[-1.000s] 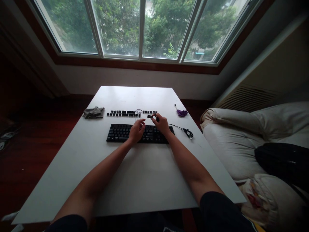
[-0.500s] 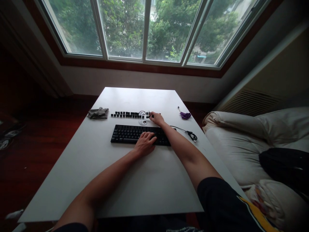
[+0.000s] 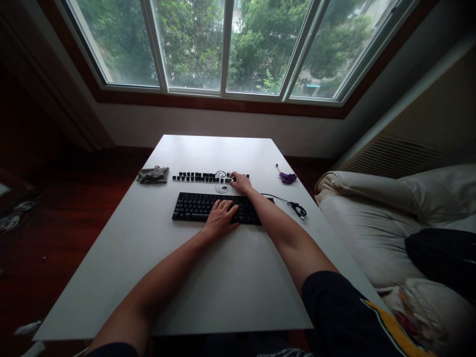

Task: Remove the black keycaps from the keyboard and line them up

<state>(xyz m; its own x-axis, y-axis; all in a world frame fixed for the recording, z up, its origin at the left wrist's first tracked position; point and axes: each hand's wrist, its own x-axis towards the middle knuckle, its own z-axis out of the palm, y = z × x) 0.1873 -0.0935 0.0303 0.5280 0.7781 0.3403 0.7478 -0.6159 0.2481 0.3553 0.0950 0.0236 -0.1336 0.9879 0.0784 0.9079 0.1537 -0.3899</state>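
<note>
A black keyboard (image 3: 193, 206) lies on the white table. My left hand (image 3: 220, 218) rests on the right half of it, palm down with the fingers spread. Beyond the keyboard, loose black keycaps (image 3: 197, 176) are laid out in two rows. At the right end of these rows is my right hand (image 3: 241, 183), its fingertips pinched together at a small dark keycap, which they mostly hide. A clear round dish or ring (image 3: 221, 189) lies between the rows and the keyboard. Another thin ring-like item (image 3: 220, 174) sits among the keycaps.
On the left of the table (image 3: 178, 302) lies a crumpled grey cloth (image 3: 153, 174). To the right are a purple cloth (image 3: 287, 178), a small stick with a dark tip (image 3: 277, 167), and the coiled cable (image 3: 298, 209). A pale sofa (image 3: 357, 228) stands along the table's right side.
My left hand has shifted slightly to the left on the keyboard, its fingers a little more spread. My right hand stays at the keycap rows, with its fingertips moved slightly.
</note>
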